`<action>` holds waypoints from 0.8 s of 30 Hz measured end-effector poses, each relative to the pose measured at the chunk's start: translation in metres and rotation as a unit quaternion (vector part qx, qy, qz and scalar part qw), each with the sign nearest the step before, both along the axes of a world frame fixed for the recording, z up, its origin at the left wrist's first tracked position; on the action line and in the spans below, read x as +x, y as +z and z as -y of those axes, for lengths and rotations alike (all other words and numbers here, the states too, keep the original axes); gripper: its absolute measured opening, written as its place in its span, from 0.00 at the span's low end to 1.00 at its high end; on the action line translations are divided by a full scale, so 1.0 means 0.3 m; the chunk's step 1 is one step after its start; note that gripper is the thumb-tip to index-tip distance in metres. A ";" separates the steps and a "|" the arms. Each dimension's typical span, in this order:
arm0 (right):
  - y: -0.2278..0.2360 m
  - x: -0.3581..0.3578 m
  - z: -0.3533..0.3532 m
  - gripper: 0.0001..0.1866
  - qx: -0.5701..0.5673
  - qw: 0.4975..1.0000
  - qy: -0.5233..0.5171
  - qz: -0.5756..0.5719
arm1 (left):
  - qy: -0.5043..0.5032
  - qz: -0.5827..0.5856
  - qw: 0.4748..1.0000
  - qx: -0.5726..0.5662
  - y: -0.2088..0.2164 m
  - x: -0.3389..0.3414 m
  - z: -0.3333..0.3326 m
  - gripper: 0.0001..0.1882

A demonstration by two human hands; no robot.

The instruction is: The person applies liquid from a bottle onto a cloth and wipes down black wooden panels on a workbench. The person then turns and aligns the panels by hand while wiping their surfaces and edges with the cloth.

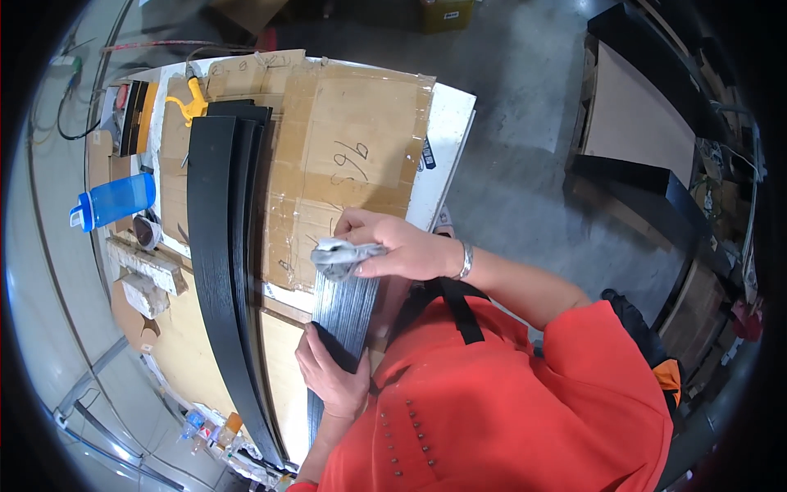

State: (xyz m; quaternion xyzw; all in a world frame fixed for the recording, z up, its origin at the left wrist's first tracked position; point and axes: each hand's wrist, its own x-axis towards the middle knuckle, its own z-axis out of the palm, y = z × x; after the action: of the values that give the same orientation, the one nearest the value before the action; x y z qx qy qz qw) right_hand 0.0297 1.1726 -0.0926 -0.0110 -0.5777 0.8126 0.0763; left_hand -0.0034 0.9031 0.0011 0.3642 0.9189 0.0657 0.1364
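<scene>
A dark board (pixel 343 305) with a streaked, shiny wood-grain face lies lengthwise close against my body. My left hand (pixel 334 379) is closed round its nearer part, thumb and fingers over the two edges. Farther up the board, my right hand (pixel 406 248) pinches a crumpled grey cloth (pixel 338 257) that rests on its surface at the far end. To the left of both hands, several long black boards (pixel 215 205) lie stacked side by side. Under my hands and beyond them spreads a cardboard sheet (pixel 352 123) with handwritten marks.
On the table's left side are a yellow air blow gun (pixel 193 103), a blue water bottle (pixel 121 200) and stained white blocks (pixel 147 271). Small bottles (pixel 205 428) stand at the lower left. Across the floor at right is a large black-edged panel (pixel 635 115).
</scene>
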 end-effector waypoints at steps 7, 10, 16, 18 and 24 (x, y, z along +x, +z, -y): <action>-0.056 -0.055 0.002 0.29 0.190 0.980 -0.059 -0.025 | -0.006 0.003 1.000 0.004 -0.005 -0.040 0.019 0.57; -0.066 0.025 -0.046 0.31 0.357 0.927 -0.018 0.113 | 0.005 0.013 1.000 0.004 0.000 -0.020 0.022 0.61; -0.009 -0.055 -0.050 0.23 0.027 0.998 -0.058 -0.018 | -0.002 -0.010 1.000 0.007 -0.023 -0.004 0.035 0.62; -0.007 -0.060 0.003 0.22 0.062 0.998 -0.015 0.003 | -0.006 -0.008 1.000 0.012 -0.018 -0.025 0.037 0.60; -0.065 0.082 -0.054 0.24 0.104 0.981 -0.038 0.160 | -0.003 -0.004 1.000 0.008 -0.019 -0.016 0.047 0.60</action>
State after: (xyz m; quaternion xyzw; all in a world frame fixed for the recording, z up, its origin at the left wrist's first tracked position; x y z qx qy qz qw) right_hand 0.0543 1.1889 -0.1122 -0.1547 -0.6633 0.7321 0.0150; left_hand -0.0082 0.8889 -0.0046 0.3683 0.9177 0.0714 0.1304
